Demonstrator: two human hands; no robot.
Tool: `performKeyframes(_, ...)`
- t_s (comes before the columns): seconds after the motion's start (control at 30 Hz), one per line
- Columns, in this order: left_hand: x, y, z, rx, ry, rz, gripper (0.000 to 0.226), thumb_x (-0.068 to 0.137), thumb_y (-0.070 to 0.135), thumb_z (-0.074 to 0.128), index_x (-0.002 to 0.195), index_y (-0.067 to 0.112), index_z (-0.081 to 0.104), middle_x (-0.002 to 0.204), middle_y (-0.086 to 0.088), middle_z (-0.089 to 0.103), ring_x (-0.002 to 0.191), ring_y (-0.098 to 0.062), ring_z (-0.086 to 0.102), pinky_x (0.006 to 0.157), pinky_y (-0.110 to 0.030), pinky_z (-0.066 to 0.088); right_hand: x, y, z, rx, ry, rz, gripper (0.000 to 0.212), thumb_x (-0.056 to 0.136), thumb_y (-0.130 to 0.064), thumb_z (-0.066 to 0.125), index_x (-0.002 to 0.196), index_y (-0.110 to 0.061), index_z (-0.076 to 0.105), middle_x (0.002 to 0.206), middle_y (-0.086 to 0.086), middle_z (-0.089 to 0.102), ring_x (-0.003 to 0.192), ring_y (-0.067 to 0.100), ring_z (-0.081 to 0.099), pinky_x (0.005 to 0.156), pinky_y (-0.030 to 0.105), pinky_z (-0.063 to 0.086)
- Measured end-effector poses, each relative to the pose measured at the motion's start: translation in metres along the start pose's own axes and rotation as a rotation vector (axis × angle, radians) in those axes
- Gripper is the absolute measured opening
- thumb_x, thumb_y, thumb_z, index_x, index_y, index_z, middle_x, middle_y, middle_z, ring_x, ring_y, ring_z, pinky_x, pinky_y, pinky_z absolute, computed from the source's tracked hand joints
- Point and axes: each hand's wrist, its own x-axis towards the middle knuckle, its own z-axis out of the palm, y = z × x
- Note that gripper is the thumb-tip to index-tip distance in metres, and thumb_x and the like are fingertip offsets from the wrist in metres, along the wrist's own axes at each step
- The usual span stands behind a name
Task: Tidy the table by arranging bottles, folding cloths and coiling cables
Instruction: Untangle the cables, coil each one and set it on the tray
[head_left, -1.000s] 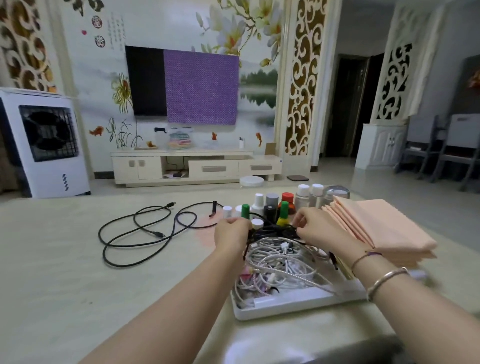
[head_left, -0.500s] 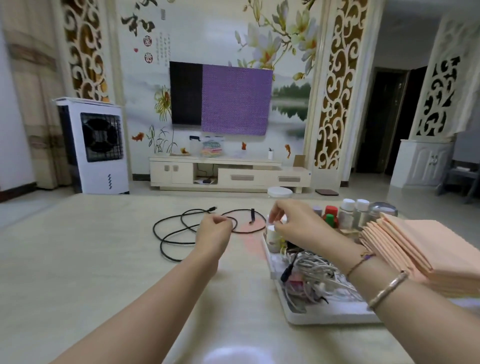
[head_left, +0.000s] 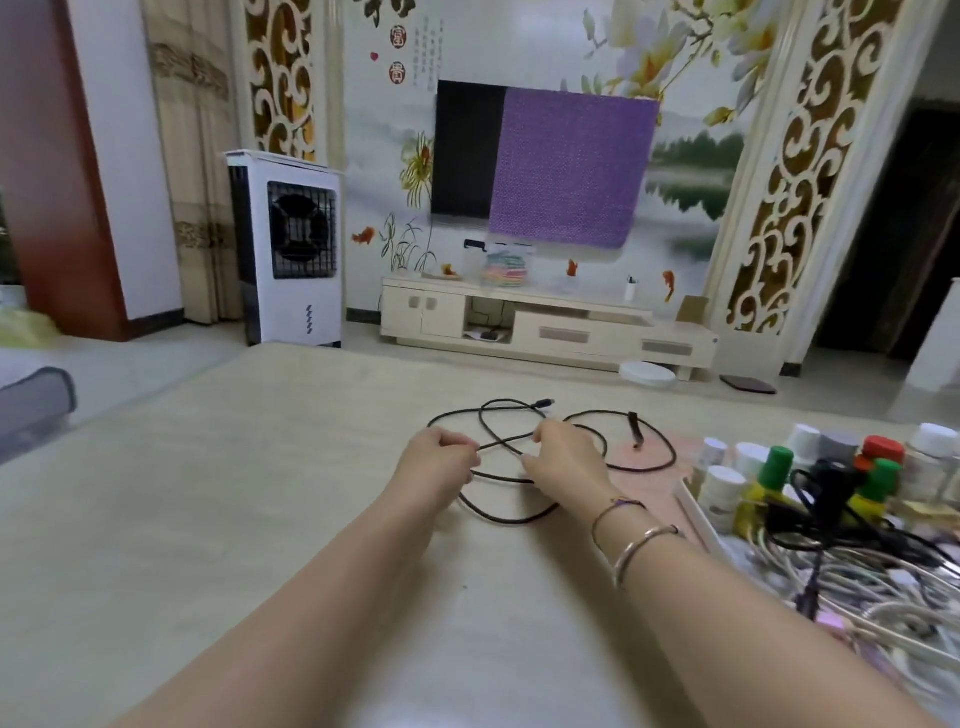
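- Black cable (head_left: 524, 475): we log it lying in loose loops on the pale table (head_left: 208, 519), out past the middle, one plug end (head_left: 545, 402) at its far edge and another (head_left: 635, 428) to the right.
- Left hand (head_left: 439, 460): we note its fingers curled, pinching a strand of the black cable where two loops cross.
- Right hand (head_left: 563, 457): just beside the left, fingers bent over the same strand and pinching it; two bracelets (head_left: 631, 535) on the wrist.
- Bottles (head_left: 774, 470): a cluster with white, green, red and grey caps at the right edge of the table, well apart from the hands.
- Tray (head_left: 698, 514): white, at the right, holding a tangle of white and black cables (head_left: 852, 566); its rim lies near the right forearm.
- Beyond the table: a white cooler (head_left: 296, 249), a low cabinet (head_left: 545, 327), a screen part-draped in purple cloth (head_left: 566, 166).
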Motion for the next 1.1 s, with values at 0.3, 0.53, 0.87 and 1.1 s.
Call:
performKeyframes(0.3,0.012,-0.005,-0.007,0.198,-0.014,0.04,0.022,0.088,0.0,0.044,0.094,0.018,0.057,0.093,-0.004,0.058,0.08,-0.019,0.054,0.06,-0.023,0.04,-0.023,-0.016,0.001,0.513,0.011,-0.06,0.014,0.081,-0.012,0.058,0.087,-0.017,0.069,0.078,-0.008,0.064,0.079,0.01,0.058,0.063,0.015,0.042)
performKeyframes(0.53,0.001,-0.007,-0.015,0.186,0.015,0.105,0.029,0.086,-0.003,0.046,0.103,0.017,0.057,0.109,-0.007,0.062,0.087,-0.02,0.059,0.063,-0.024,0.043,-0.066,-0.019,-0.018,0.913,-0.102,-0.187,0.011,0.09,-0.008,0.057,0.088,-0.012,0.067,0.069,-0.006,0.061,0.058,0.009,0.061,0.055,0.022,0.044)
performKeyframes(0.87,-0.002,-0.006,-0.024,0.102,0.049,-0.042,0.012,0.093,0.015,0.057,0.103,0.01,0.053,0.093,-0.006,0.06,0.077,-0.017,0.064,0.073,-0.03,0.051,-0.081,-0.011,-0.018,1.03,-0.264,-0.165,0.01,0.092,-0.01,0.06,0.099,-0.007,0.067,0.082,0.002,0.069,0.062,0.018,0.069,0.052,0.013,0.04)
performKeyframes(1.1,-0.005,0.003,-0.025,-0.442,-0.039,-0.169,0.017,0.094,-0.013,0.041,0.085,-0.009,0.055,0.078,-0.016,0.062,0.054,-0.014,0.063,0.047,-0.015,0.052,-0.094,-0.013,-0.03,0.876,-0.367,-0.239,0.037,0.097,-0.044,0.048,0.101,-0.013,0.068,0.085,0.003,0.074,0.039,0.008,0.036,0.034,0.02,0.026)
